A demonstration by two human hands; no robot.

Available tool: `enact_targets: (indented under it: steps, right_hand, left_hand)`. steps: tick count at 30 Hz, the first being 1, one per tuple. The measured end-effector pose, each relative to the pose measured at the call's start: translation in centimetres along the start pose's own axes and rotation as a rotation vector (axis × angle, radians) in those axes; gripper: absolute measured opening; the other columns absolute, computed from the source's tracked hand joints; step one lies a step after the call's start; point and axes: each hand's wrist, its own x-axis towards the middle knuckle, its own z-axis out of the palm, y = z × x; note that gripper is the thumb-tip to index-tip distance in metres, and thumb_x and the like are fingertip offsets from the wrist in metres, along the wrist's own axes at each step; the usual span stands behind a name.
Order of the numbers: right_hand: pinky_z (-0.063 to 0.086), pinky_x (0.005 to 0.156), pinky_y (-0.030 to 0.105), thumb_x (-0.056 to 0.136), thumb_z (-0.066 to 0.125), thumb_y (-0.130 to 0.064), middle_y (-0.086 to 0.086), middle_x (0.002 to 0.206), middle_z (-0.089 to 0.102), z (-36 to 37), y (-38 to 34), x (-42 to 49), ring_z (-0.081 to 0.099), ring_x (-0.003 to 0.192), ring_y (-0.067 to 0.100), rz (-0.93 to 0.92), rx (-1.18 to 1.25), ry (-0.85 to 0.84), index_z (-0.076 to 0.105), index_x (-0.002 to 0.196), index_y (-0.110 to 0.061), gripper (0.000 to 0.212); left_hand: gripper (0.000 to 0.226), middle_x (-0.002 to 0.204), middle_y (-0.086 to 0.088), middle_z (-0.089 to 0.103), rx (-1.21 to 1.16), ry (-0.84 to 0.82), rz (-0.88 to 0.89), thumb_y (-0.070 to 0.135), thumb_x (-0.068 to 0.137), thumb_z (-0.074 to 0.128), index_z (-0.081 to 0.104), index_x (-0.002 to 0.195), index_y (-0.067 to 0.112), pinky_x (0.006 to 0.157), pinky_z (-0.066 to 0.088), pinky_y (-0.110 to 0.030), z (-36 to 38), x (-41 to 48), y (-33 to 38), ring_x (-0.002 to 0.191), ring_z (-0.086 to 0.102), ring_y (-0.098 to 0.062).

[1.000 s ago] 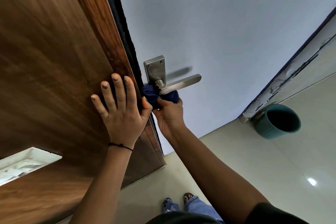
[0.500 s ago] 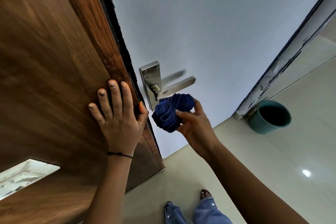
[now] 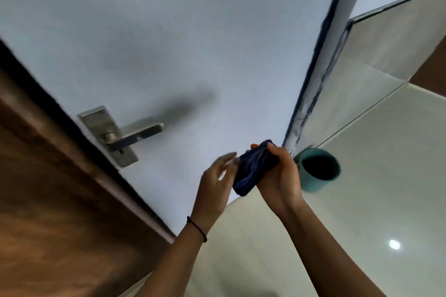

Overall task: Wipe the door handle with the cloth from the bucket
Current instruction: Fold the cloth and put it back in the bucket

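A silver lever door handle on its metal plate sticks out from the edge of the brown wooden door at the left. A bunched dark blue cloth is held well to the right of the handle, apart from it. My right hand grips the cloth from the right side. My left hand is at the cloth's left side with fingers spread, touching or nearly touching it. The teal bucket stands on the floor just behind my right hand.
A pale grey wall fills the middle. A white door frame with a dark edge runs down to the bucket. Glossy cream floor tiles lie at the right and below, with a light's reflection.
My left hand has left the door face and come over to the cloth. My right hand has carried the cloth away from the handle, rightward toward the bucket. The view has swung right.
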Motion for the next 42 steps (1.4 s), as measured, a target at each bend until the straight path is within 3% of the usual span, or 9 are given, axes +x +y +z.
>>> enact_targets:
  steps: [3, 8, 11, 15, 20, 26, 35, 38, 42]
  right_hand:
    - [0.046, 0.091, 0.039, 0.065, 0.054, -0.022, 0.007, 0.089, 0.071, -6.5, -6.2, -1.1, 0.065, 0.09, 0.024, -0.084, 0.161, 0.003, 0.07, 0.09, -0.011, 0.031]
    - [0.041, 0.105, 0.045, 0.04, 0.067, -0.022, 0.012, 0.128, 0.064, -16.3, -14.7, -2.3, 0.061, 0.116, 0.028, -0.187, 0.209, 0.066, 0.059, 0.123, -0.011, 0.085]
    - [0.046, 0.097, 0.044, 0.064, 0.054, -0.022, 0.019, 0.12, 0.066, -21.2, -19.0, -2.2, 0.056, 0.118, 0.038, -0.189, 0.045, 0.1, 0.06, 0.118, -0.005, 0.056]
    - [0.047, 0.056, 0.028, 0.093, 0.046, -0.029, 0.031, 0.098, 0.067, -25.8, -23.1, -0.6, 0.061, 0.076, 0.04, -0.116, -0.43, 0.152, 0.06, 0.114, 0.008, 0.044]
    - [0.058, 0.08, 0.036, 0.083, 0.068, -0.011, 0.021, 0.105, 0.074, -33.7, -25.9, 6.7, 0.07, 0.094, 0.03, 0.064, -0.371, 0.423, 0.066, 0.107, 0.004, 0.029]
    - [0.058, 0.073, 0.039, 0.085, 0.059, 0.003, 0.025, 0.104, 0.07, -44.5, -27.5, 18.8, 0.066, 0.09, 0.033, 0.301, -0.287, 0.652, 0.061, 0.115, 0.006, 0.03]
    - [0.055, 0.076, 0.043, 0.091, 0.048, 0.004, 0.013, 0.103, 0.068, -61.8, -24.6, 36.8, 0.065, 0.089, 0.027, 0.529, -0.555, 0.663, 0.06, 0.108, -0.013, 0.027]
    - [0.052, 0.087, 0.05, 0.087, 0.048, 0.007, 0.018, 0.106, 0.067, -68.6, -19.9, 43.5, 0.064, 0.097, 0.034, 0.56, -0.605, 0.678, 0.06, 0.111, -0.006, 0.029]
    - [0.05, 0.077, 0.043, 0.082, 0.045, 0.009, 0.018, 0.103, 0.066, -78.1, -12.3, 51.7, 0.063, 0.096, 0.036, 0.594, -0.686, 0.646, 0.059, 0.105, -0.012, 0.034]
  left_hand:
    - [0.01, 0.097, -0.001, 0.074, -0.154, -0.169, -0.119, 0.021, 0.092, 0.061, 0.071, 0.095, 0.022, 0.082, 0.057, -0.025, 8.6, 0.7, 2.1, 0.091, 0.069, -0.01]
    - [0.011, 0.075, 0.003, 0.068, 0.022, -0.371, -0.094, 0.021, 0.081, 0.075, 0.071, 0.087, 0.012, 0.073, 0.055, -0.032, 20.7, 2.1, 3.0, 0.071, 0.062, -0.007]
    - [0.019, 0.078, -0.007, 0.067, -0.025, -0.429, -0.152, 0.02, 0.082, 0.073, 0.068, 0.088, 0.002, 0.082, 0.056, -0.047, 26.3, 3.6, 3.5, 0.075, 0.062, -0.016]
    - [0.003, 0.083, -0.008, 0.067, -0.168, -0.457, -0.305, 0.012, 0.086, 0.068, 0.068, 0.085, 0.009, 0.082, 0.056, -0.039, 32.5, 7.0, 3.0, 0.08, 0.064, -0.018]
    - [0.025, 0.105, -0.015, 0.072, -0.441, -0.388, -0.656, 0.015, 0.088, 0.066, 0.067, 0.11, 0.002, 0.071, 0.058, -0.029, 40.8, 14.4, -2.8, 0.097, 0.068, -0.025]
    - [0.035, 0.118, -0.024, 0.066, -0.601, -0.298, -0.949, 0.015, 0.091, 0.06, 0.059, 0.121, -0.005, 0.087, 0.055, -0.039, 51.3, 23.3, -12.7, 0.112, 0.062, -0.035]
    - [0.044, 0.113, -0.022, 0.066, -0.405, -0.176, -1.125, -0.018, 0.08, 0.047, 0.06, 0.114, 0.006, 0.091, 0.05, -0.053, 61.7, 34.4, -28.6, 0.103, 0.062, -0.037]
    - [0.049, 0.105, -0.017, 0.067, -0.338, -0.076, -1.091, -0.025, 0.079, 0.04, 0.059, 0.114, 0.003, 0.076, 0.056, -0.04, 64.9, 37.9, -36.5, 0.094, 0.064, -0.032]
    - [0.049, 0.097, -0.009, 0.065, -0.212, 0.027, -1.077, -0.023, 0.081, 0.042, 0.056, 0.117, 0.006, 0.064, 0.054, -0.029, 69.2, 42.0, -49.0, 0.083, 0.062, -0.022]
